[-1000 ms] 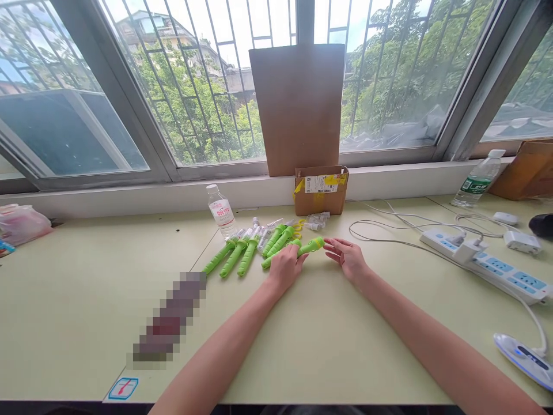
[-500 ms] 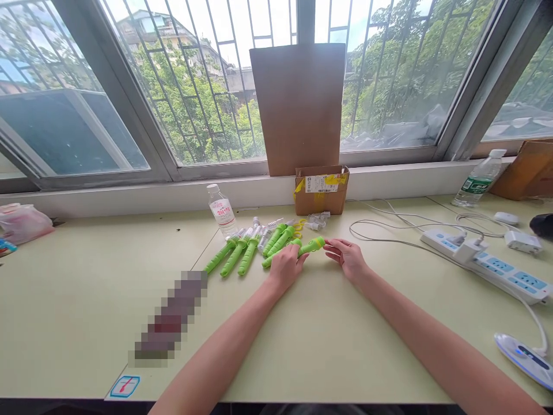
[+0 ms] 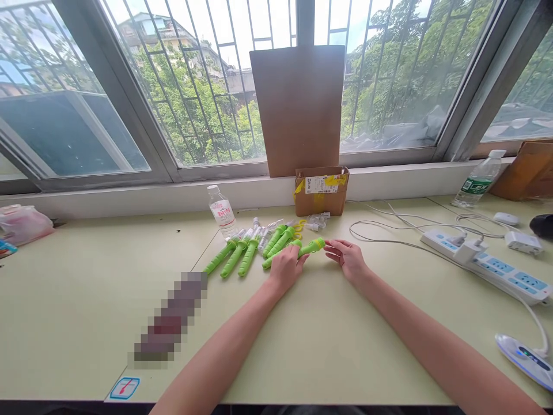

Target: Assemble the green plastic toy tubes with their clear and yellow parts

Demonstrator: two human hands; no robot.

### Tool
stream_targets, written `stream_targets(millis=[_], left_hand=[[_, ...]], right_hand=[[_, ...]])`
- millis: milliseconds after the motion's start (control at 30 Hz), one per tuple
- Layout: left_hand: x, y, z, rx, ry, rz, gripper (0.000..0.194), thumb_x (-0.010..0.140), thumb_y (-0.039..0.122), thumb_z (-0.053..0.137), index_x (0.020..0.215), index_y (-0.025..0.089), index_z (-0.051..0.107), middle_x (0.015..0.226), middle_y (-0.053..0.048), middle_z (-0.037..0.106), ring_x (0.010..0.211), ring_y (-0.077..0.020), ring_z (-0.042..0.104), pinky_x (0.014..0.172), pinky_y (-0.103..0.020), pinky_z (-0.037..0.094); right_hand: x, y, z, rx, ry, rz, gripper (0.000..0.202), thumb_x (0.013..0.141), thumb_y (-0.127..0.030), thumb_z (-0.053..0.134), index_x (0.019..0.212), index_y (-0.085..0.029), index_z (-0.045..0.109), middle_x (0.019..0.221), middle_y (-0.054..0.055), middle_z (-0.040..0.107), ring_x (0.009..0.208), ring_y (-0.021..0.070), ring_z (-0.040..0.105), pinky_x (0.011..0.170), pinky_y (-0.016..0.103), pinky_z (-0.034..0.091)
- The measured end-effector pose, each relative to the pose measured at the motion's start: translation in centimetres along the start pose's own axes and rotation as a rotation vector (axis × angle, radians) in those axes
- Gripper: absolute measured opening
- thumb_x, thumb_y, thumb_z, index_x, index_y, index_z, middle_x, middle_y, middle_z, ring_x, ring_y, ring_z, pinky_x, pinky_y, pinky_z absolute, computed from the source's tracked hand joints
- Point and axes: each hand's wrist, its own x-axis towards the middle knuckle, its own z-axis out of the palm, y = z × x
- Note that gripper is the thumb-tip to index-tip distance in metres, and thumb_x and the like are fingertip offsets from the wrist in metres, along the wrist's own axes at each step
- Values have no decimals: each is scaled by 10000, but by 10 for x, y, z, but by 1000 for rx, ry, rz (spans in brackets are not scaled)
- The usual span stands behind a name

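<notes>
My left hand [image 3: 287, 268] is closed around a green plastic tube [image 3: 311, 246] with a ridged, threaded end pointing right. My right hand [image 3: 348, 259] is at that threaded end, its fingers stretched out and slightly apart, fingertips touching or very close to it. Another green tube [image 3: 270, 263] lies just beyond my left hand, partly covered by it. Farther left, several green spiral-grooved tubes with clear ends [image 3: 235, 258] lie side by side. Behind my left hand are more green tubes [image 3: 283, 239], yellow loop-shaped pieces [image 3: 299, 226] and small clear plastic parts [image 3: 317, 222].
A water bottle [image 3: 222, 213] and a small cardboard box [image 3: 320, 202] stand at the back, before a tall cardboard sheet [image 3: 300, 109]. On the right are a power strip [image 3: 488, 265], cables, another bottle [image 3: 477, 180] and a white device [image 3: 525, 360]. A plastic bag [image 3: 26, 223] lies left.
</notes>
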Motion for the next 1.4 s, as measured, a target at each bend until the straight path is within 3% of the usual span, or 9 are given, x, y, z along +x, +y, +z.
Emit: stream_targets(millis=[533,900,1100,1400], left_hand=[[0,0,1,0,7,-4,296,933,439,429,935,182,575,881,-60,655,820,-187,624,638,-261,430],[0,1,-2,-13,-3,-8,290,933,434,424,908,184,569,847,-58,648,781,-187,619,622,-269,425],[0,2,-2,-6,2,-1,287,933,434,424,895,186,566,841,-51,644,771,-188,616,615,-269,420],[0,2,-3,-1,-5,-11,276,930,428,436,896,184,561,847,-49,647,778,-193,617,615,-273,412]], right_hand=[[-1,0,-1,-16,-29,-15,272,627,-387,807,771,-178,709,877,74,738,777,199,698,732,323,584],[-1,-1,1,10,14,-5,233,628,-328,805,707,-196,629,851,65,738,756,202,696,699,328,588],[-1,-1,3,33,39,13,265,771,-404,661,617,-201,589,831,81,735,770,227,702,716,362,589],[0,-2,2,63,18,59,242,837,-380,552,761,-188,679,840,85,738,806,240,704,757,382,583]])
